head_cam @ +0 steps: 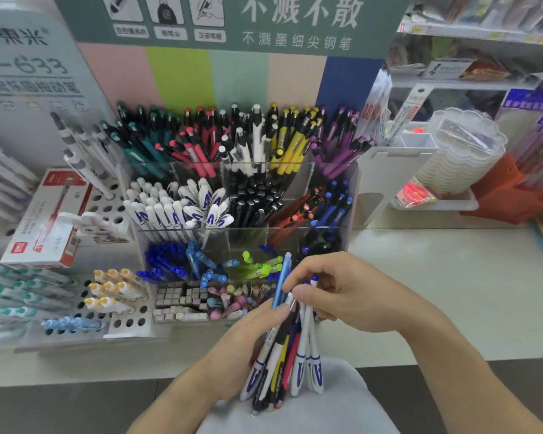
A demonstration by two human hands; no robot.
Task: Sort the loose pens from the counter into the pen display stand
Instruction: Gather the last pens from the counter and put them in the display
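My left hand (248, 343) is closed around a bundle of loose pens (292, 361), white, blue, yellow, red and black, held upright in front of the counter edge. My right hand (336, 292) reaches into the top of the bundle, its fingers pinching a light blue pen (282, 280) that sticks up above the others. Just behind stands the clear tiered pen display stand (329, 173), its compartments filled with pens sorted by colour: teal, red, white, yellow and purple at the back, white, black and orange-blue in the middle, blue and green in front.
A white rack with round holes (119, 324) and a red and white pen box (44, 220) sit to the left. A stack of clear plastic cups (464, 151) and an orange bag (508, 195) stand at the right. The pale counter (452, 277) stretches to the right of the stand.
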